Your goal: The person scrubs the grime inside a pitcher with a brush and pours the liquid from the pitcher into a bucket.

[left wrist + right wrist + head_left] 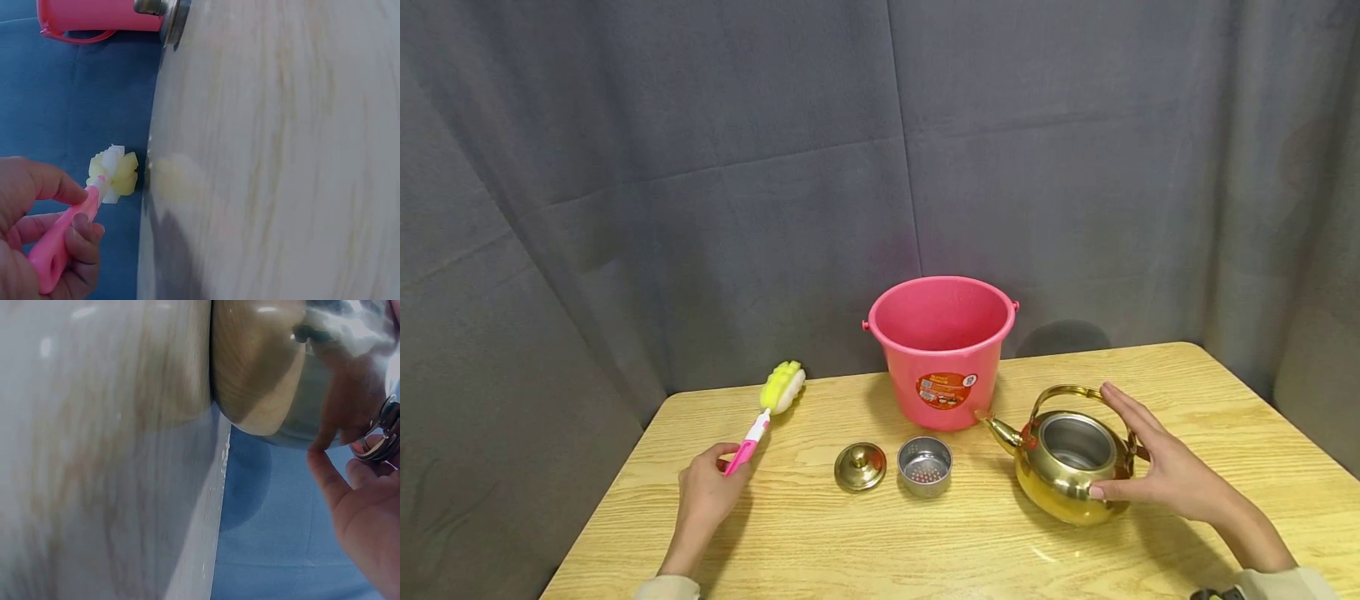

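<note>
My left hand (711,492) grips the pink handle of a sponge bottle brush (782,387). The brush's yellow and white head points away from me, toward the back of the table; in the left wrist view the handle (53,247) lies between thumb and fingers. At the right, my right hand (1180,475) is spread against a gold teapot (1052,500), thumb on its body and a fingertip at the arched handle. The right wrist view shows the thumb touching the shiny body (262,394). The teapot stands uncovered, its spout toward the left.
Between my hands lie a gold lid (860,471) with a knob and a small metal strainer (925,468) with a perforated bottom. Behind them stands a pink bucket (943,358), close to the spout tip. A grey curtain (760,233) hangs behind the wooden table (850,550).
</note>
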A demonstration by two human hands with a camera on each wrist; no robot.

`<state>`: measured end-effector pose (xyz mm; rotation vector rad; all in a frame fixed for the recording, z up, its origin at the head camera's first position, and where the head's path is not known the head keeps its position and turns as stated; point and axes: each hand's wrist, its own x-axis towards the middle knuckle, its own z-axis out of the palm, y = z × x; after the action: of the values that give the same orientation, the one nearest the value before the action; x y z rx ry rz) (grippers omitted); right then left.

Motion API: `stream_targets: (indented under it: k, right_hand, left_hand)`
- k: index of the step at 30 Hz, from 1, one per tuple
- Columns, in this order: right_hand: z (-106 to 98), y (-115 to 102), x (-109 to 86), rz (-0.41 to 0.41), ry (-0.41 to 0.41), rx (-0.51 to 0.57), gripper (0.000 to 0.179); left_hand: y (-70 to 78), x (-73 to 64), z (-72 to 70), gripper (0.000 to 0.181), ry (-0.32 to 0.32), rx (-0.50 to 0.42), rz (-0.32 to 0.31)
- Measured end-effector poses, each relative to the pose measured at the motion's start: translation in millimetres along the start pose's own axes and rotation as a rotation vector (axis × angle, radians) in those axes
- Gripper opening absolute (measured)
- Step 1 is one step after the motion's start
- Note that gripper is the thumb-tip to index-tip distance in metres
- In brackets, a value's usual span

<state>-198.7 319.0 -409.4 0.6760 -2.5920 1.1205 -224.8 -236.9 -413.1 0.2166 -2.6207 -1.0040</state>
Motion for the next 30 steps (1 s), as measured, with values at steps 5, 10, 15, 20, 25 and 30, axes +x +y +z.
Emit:
stream_targets:
  k: [5, 10, 15, 20, 25, 30]
  right_hand:
    - [-0.9, -0.1, -0.9, 0.017, -0.007, -0.001, 0.116]
    - [-1.6, -0.7, -0.5, 0.008, -0.006, 0.012, 0.116]
    - [0.2, -0.3, -0.3, 0.002, 0.001, 0.014, 0.117]
    - [1.5, -0.4, -0.5, -0.023, 0.014, 0.017, 0.116]
    - [1.9, -0.9, -0.4, -0.027, 0.030, -0.003, 0.117]
    - [1.8, -1.1, 0.4, -0.039, 0.026, 0.008, 0.118]
  left_hand:
    - [2.3, -3.4, -10.7, 0.035, 0.003, 0.010, 0.014]
    - [5.4, -6.3, -21.5, 0.037, 0.006, 0.017, 0.020]
    - [9.2, -11.4, -30.5, 0.036, 0.028, 0.028, 0.030]
    - [14.5, -15.5, -36.9, 0.036, 0.033, 0.022, 0.028]
    - [18.7, -18.3, -40.7, 0.035, 0.035, 0.024, 0.034]
    - [22.3, -21.1, -43.3, 0.035, 0.049, 0.037, 0.038]
